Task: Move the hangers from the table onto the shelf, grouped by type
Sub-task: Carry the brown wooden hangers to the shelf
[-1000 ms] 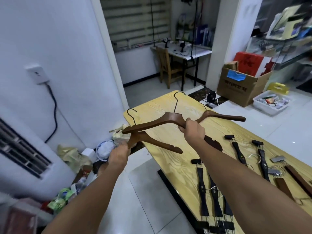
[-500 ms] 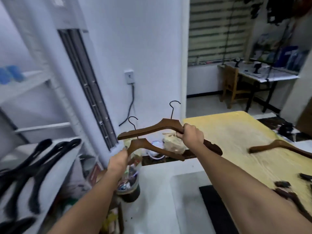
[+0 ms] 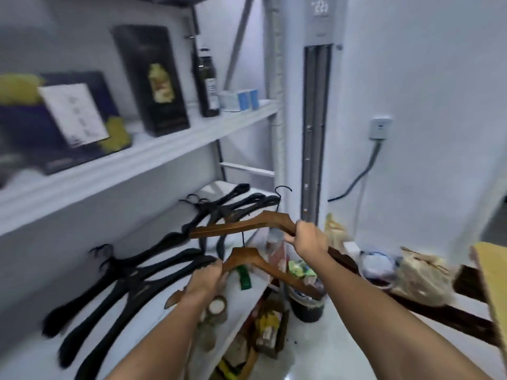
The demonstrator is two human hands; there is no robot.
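My right hand grips a brown wooden hanger by its right arm, holding it over the front edge of the white lower shelf. My left hand grips a second brown wooden hanger by its left arm, lower and nearer to me. Several black hangers lie on that shelf in two groups, one near the left and another farther back. A corner of the yellow table shows at the right edge.
The upper shelf carries dark boxes, a bottle and small tubs. A tall white air conditioner stands beside the shelf post. Bags, a black bucket and clutter crowd the floor below it.
The view has swung left from the table to the shelf. Both hands have carried the two wooden hangers over to the lower shelf's edge, next to the black hangers.
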